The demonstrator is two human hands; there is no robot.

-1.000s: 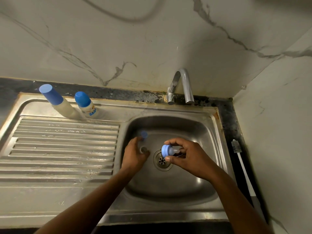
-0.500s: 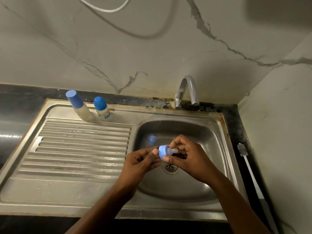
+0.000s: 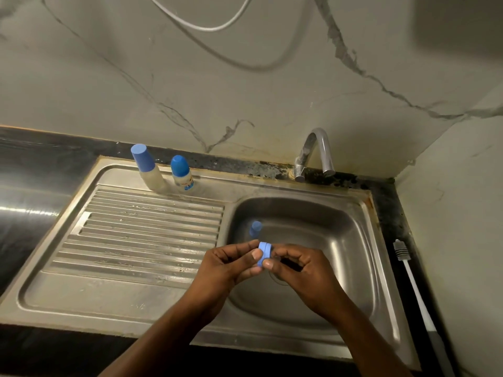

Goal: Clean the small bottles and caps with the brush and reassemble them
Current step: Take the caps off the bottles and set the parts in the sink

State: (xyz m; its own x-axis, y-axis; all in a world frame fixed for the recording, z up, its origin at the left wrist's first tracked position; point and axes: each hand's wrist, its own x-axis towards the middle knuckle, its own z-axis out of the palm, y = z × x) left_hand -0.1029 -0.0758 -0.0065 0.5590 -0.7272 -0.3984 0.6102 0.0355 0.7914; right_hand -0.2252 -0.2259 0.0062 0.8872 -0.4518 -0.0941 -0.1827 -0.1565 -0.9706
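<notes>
Over the sink basin (image 3: 353, 257) I hold a blue ring cap (image 3: 264, 253) between both hands. My left hand (image 3: 228, 265) pinches its left face with thumb and fingers. My right hand (image 3: 302, 270) grips it from the right, and its fingers hide whatever is attached on that side. A loose blue cap (image 3: 255, 228) sits at the basin's far left. A tall capped bottle (image 3: 152, 176) and a short capped bottle (image 3: 183, 178) stand at the back of the drainboard. The white bottle brush (image 3: 408, 270) lies on the counter to the right of the sink.
A ribbed steel drainboard (image 3: 141, 235) stretches left of the basin. The tap (image 3: 315, 151) curves over the basin's back edge. Marble walls close in behind and on the right. A dark counter (image 3: 30, 170) borders the sink.
My left hand has come up out of the basin and joined the right hand on the blue ring cap. The clear teat seen earlier is now hidden by my right fingers. The view has pulled back.
</notes>
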